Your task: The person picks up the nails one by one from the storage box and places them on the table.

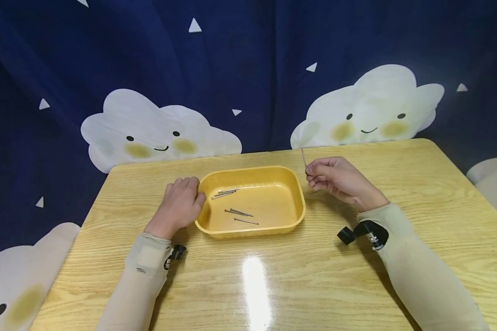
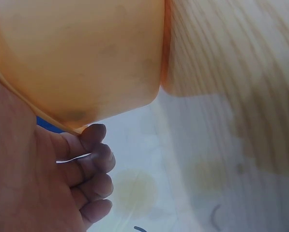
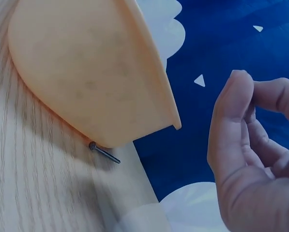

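A yellow plastic tray (image 1: 248, 233) sits on the table with several nails (image 1: 239, 212) loose on its floor. My left hand (image 1: 181, 202) grips the tray's left rim, its fingers bent over the edge in the left wrist view. To the right of the tray, my right hand (image 1: 339, 178) pinches a nail (image 1: 304, 159) between thumb and index finger, pointing up and away. In the right wrist view the fingers hide this nail. That view also shows a nail (image 3: 105, 153) on the table, close by the tray's base.
The light wooden table (image 1: 215, 285) reaches back to a dark blue curtain (image 1: 248, 59) printed with clouds and triangles. Its back edge runs not far behind the tray. A black wrist camera (image 1: 362, 233) is strapped to the right sleeve, another (image 1: 176, 255) to the left.
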{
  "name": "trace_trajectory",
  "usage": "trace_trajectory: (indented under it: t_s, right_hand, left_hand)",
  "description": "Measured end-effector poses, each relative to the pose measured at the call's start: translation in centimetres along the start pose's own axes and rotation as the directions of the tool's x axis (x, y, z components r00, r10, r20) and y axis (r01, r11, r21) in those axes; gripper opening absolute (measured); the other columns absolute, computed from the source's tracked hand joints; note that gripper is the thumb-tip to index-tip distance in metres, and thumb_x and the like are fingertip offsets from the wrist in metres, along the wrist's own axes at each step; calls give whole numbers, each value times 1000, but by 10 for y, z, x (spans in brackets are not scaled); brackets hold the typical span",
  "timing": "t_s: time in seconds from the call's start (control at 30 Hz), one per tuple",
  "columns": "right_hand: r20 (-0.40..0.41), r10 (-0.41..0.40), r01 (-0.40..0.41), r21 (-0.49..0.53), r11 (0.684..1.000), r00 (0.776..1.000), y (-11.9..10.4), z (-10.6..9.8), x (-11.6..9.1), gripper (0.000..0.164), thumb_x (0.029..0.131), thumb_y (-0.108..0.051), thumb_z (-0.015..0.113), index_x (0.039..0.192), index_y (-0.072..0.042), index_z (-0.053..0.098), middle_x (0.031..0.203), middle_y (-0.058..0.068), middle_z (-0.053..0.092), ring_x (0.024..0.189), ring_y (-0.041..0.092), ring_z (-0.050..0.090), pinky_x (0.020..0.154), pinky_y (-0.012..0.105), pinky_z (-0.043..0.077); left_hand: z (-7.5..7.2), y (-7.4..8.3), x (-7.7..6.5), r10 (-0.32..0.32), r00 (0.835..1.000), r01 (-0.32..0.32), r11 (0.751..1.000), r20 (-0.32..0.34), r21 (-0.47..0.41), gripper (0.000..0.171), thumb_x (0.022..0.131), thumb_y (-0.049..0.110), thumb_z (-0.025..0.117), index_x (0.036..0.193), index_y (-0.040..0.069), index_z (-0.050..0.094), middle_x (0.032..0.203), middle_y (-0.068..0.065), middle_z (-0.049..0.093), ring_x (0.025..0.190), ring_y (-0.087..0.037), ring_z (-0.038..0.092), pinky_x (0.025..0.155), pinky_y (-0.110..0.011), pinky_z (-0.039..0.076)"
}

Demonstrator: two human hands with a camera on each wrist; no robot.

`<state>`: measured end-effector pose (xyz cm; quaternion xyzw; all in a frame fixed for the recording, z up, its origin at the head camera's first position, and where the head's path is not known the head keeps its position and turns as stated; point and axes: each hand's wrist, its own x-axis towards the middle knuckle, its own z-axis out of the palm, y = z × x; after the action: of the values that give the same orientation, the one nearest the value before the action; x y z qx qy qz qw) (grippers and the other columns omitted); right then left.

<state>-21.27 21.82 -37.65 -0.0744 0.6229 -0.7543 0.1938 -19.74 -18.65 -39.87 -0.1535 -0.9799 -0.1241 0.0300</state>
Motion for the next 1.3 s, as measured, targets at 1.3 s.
trace_trajectory:
  t_s: [1.3]
  right_hand:
    - [-119, 203, -214, -89, 973, 972, 15, -36, 9, 12, 99, 0, 60, 98, 1, 72, 83, 6, 77, 76, 11, 76, 73, 23, 62]
  left_hand:
    - [-1, 1, 0, -21, 999, 21, 1000, 33, -11, 21, 104, 24, 38, 95, 8, 50, 84, -8, 48, 85, -29, 44, 79, -39, 29]
